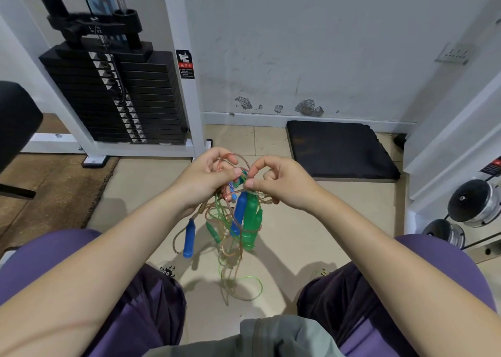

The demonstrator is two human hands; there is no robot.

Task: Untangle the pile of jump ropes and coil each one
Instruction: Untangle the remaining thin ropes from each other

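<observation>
Both forearms reach forward; the left hand [202, 177] and right hand [282, 184] meet, fingers curled, thumbs and forefingers pinching.

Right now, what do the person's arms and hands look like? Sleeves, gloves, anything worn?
Both arms are bare from the bottom edge of the frame to the fingers: no sleeves show. The left hand and right hand wear no gloves, and no rings, watch or bands are visible on either wrist. Fingernails look short and unpainted. Purple trousers cover the knees under the forearms.
</observation>
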